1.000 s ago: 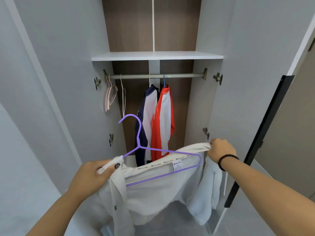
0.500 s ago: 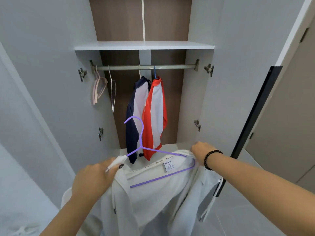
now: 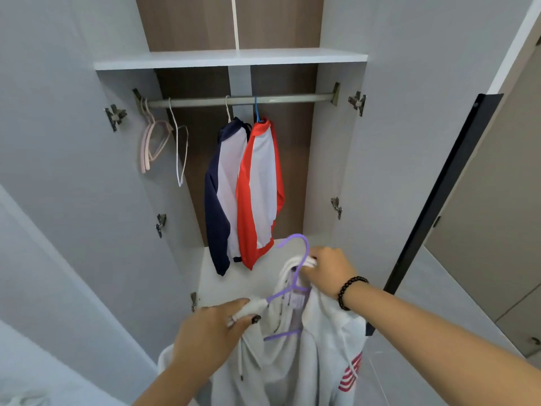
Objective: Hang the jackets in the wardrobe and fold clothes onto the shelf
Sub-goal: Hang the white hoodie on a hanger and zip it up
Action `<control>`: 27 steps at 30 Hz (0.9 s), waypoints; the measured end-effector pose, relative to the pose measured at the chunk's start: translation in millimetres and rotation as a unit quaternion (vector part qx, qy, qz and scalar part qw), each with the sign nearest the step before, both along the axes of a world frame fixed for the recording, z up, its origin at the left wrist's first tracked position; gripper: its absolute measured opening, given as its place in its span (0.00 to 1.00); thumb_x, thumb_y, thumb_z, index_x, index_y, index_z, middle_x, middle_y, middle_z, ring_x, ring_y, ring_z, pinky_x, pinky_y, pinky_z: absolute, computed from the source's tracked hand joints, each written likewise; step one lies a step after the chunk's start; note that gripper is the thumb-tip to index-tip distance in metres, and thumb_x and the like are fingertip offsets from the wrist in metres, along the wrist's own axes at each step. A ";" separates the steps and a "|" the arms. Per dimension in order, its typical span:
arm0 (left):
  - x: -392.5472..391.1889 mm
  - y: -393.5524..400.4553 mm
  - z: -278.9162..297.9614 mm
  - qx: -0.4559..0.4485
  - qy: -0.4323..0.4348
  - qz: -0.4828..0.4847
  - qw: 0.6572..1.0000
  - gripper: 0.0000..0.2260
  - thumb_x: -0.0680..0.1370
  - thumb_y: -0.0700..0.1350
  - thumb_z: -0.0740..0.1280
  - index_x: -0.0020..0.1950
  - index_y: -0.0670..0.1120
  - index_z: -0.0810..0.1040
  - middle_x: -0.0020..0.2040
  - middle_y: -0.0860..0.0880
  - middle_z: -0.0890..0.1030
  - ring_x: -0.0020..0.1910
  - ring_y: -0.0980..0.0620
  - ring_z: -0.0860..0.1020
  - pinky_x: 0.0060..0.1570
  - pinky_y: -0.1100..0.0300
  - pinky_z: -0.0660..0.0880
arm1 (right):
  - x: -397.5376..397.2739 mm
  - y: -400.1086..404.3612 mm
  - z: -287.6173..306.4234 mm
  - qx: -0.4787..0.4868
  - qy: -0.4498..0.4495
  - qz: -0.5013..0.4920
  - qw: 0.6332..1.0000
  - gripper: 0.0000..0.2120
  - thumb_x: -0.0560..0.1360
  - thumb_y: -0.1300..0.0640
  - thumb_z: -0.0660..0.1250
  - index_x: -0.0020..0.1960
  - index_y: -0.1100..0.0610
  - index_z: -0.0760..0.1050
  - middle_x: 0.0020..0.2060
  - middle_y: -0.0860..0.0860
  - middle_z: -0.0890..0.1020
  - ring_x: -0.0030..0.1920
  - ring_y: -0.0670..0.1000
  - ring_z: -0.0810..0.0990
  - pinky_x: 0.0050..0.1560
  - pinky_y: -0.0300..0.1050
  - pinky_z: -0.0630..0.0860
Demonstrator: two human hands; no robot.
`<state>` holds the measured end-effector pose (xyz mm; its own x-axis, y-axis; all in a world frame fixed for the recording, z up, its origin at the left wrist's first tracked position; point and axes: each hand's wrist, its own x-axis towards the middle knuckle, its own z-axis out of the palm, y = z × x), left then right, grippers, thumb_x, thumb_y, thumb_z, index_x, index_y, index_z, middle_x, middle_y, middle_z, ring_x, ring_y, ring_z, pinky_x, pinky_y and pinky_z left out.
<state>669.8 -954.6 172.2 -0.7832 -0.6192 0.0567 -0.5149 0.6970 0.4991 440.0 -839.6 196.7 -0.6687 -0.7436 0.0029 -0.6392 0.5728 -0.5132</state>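
A white jacket (image 3: 292,364) with red stripes on one sleeve hangs on a purple hanger (image 3: 297,276) in front of the open wardrobe. My left hand (image 3: 213,332) grips the jacket's left shoulder over the hanger's end. My right hand (image 3: 328,271) grips the bunched collar just below the hanger's hook. On the metal rail (image 3: 240,100) hang a navy and white jacket (image 3: 224,194) and a red and white jacket (image 3: 259,189), side by side.
Pink hangers (image 3: 152,142) and a white hanger (image 3: 179,150) hang bare at the rail's left end. A white shelf (image 3: 231,58) runs above the rail. Both wardrobe doors stand open, the left door (image 3: 73,142) and the right door (image 3: 409,112). A black door edge (image 3: 433,197) stands at right.
The jacket has turned edge-on and dropped lower. My right hand moved left from the right shoulder to the collar by the hook. The view has tilted downward.
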 end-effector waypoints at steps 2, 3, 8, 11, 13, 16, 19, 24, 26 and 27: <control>-17.3 2.8 2.1 0.054 0.021 0.032 0.998 0.02 0.75 0.62 0.66 0.46 0.68 0.76 0.32 0.60 0.76 0.32 0.58 0.74 0.34 0.67 0.70 | 3.3 -0.5 3.9 -0.014 0.021 0.016 1.000 0.14 0.71 0.54 0.68 0.31 0.52 0.65 0.30 0.51 0.74 0.37 0.57 0.75 0.36 0.47 0.72; -25.1 2.2 3.9 0.076 0.035 0.046 0.995 0.03 0.74 0.61 0.67 0.42 0.65 0.77 0.31 0.60 0.75 0.30 0.58 0.73 0.33 0.66 0.69 | 0.0 2.0 6.6 -0.018 0.023 0.012 0.999 0.14 0.71 0.51 0.68 0.32 0.52 0.65 0.30 0.50 0.73 0.37 0.56 0.75 0.36 0.47 0.72; -62.9 1.0 14.1 0.145 0.131 0.097 0.976 0.03 0.73 0.57 0.71 0.40 0.66 0.81 0.32 0.50 0.78 0.27 0.55 0.70 0.32 0.61 0.68 | -42.5 28.6 26.5 -0.046 0.025 -0.008 0.999 0.20 0.73 0.37 0.65 0.34 0.50 0.65 0.29 0.46 0.72 0.34 0.50 0.72 0.39 0.46 0.69; -89.5 12.6 21.1 0.173 0.174 0.095 0.965 0.06 0.71 0.56 0.74 0.39 0.70 0.81 0.36 0.52 0.82 0.32 0.56 0.76 0.37 0.61 0.72 | -55.4 35.5 43.6 -0.066 0.083 0.053 0.993 0.22 0.77 0.35 0.56 0.31 0.48 0.59 0.28 0.46 0.66 0.34 0.52 0.68 0.37 0.47 0.64; -104.2 19.0 27.4 0.184 0.198 0.097 0.958 0.07 0.68 0.57 0.76 0.38 0.70 0.81 0.34 0.55 0.82 0.33 0.57 0.77 0.38 0.60 0.73 | -59.9 32.6 52.3 -0.141 0.193 0.115 0.964 0.25 0.77 0.34 0.51 0.31 0.50 0.62 0.26 0.46 0.67 0.31 0.52 0.68 0.32 0.44 0.64; -121.5 19.6 35.4 0.205 0.234 0.096 0.946 0.06 0.67 0.53 0.78 0.35 0.64 0.83 0.31 0.49 0.80 0.29 0.56 0.72 0.35 0.60 0.69 | -88.0 30.2 62.3 -0.249 0.349 0.151 0.891 0.27 0.80 0.38 0.51 0.32 0.53 0.72 0.27 0.46 0.74 0.28 0.48 0.72 0.29 0.38 0.64; -125.8 11.2 43.8 0.220 0.280 0.130 0.925 0.08 0.68 0.46 0.79 0.33 0.58 0.84 0.25 0.54 0.76 0.25 0.60 0.68 0.27 0.67 0.65 | -123.1 35.2 70.2 -0.313 0.241 0.059 0.917 0.23 0.77 0.37 0.55 0.45 0.55 0.77 0.37 0.45 0.72 0.39 0.43 0.68 0.41 0.38 0.65; -122.1 0.6 48.1 0.239 0.328 0.186 0.895 0.03 0.70 0.39 0.76 0.39 0.45 0.84 0.23 0.58 0.76 0.23 0.63 0.71 0.25 0.76 0.66 | -146.3 42.6 39.8 -0.314 0.007 -0.151 0.937 0.28 0.74 0.33 0.58 0.59 0.55 0.69 0.54 0.49 0.70 0.56 0.49 0.68 0.56 0.31 0.61; -121.1 -2.8 46.4 0.240 0.337 0.196 0.889 0.02 0.71 0.39 0.75 0.40 0.44 0.83 0.22 0.59 0.75 0.23 0.64 0.71 0.25 0.76 0.65 | -144.4 36.2 33.8 -0.330 -0.136 -0.169 0.919 0.29 0.71 0.34 0.63 0.59 0.56 0.69 0.55 0.50 0.71 0.54 0.48 0.70 0.55 0.37 0.67; -121.1 -4.7 45.8 0.244 0.338 0.203 0.886 0.02 0.71 0.39 0.75 0.40 0.44 0.84 0.23 0.59 0.76 0.23 0.64 0.71 0.25 0.76 0.65 | -143.9 31.3 30.2 -0.338 -0.201 -0.148 0.907 0.30 0.69 0.32 0.63 0.55 0.57 0.71 0.52 0.51 0.74 0.50 0.48 0.73 0.51 0.38 0.71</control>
<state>548.8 -959.4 218.0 -0.3802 -0.9217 0.0765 -0.1426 0.1402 0.9798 296.2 -808.3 226.9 -0.8868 -0.4505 0.1036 -0.1924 0.1559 -0.9689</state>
